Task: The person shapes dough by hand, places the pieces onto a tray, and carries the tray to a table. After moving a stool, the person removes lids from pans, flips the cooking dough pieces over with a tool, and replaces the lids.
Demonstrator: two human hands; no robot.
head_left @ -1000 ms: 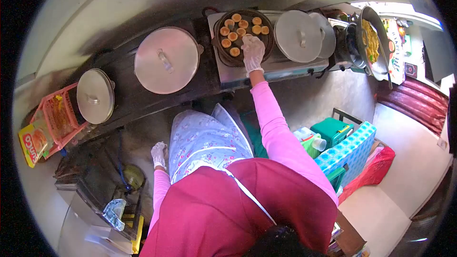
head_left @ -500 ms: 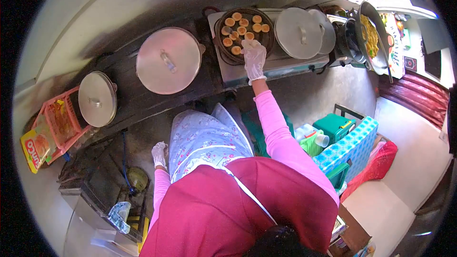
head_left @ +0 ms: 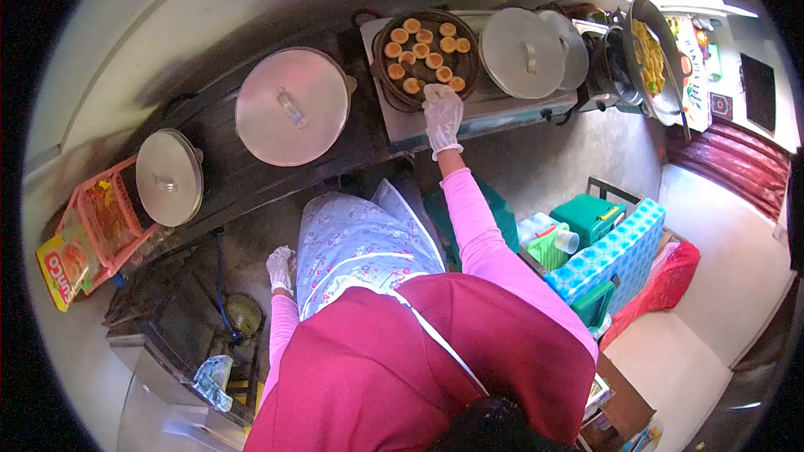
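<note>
My right hand [head_left: 443, 117], in a clear plastic glove, reaches over the front rim of a dark round pan [head_left: 388, 84]. Its fingers are bent together at the pan's edge, beside a small round browned cake [head_left: 456, 84]; whatever they pinch, if anything, is hidden. Several more such cakes lie spread across the pan, with another cake [head_left: 411, 86] just left of my fingertips. Low at my side hangs my left hand [head_left: 280, 270], also gloved, by the floral apron [head_left: 360, 234]. Its fingers look curled, and their inside cannot be seen.
The pan sits on a stove [head_left: 494, 115], with a lidded pot [head_left: 523, 54] to its right. A wok [head_left: 657, 67] of yellow food stands farther right. Left are a large lidded pot [head_left: 276, 125], a smaller one [head_left: 167, 188] and a pink basket [head_left: 113, 222]. A green box [head_left: 590, 218] is below right.
My right hand has drawn back slightly toward the pan's front rim, exposing cakes that it had covered. The view has shifted a little. My left hand stays at my side.
</note>
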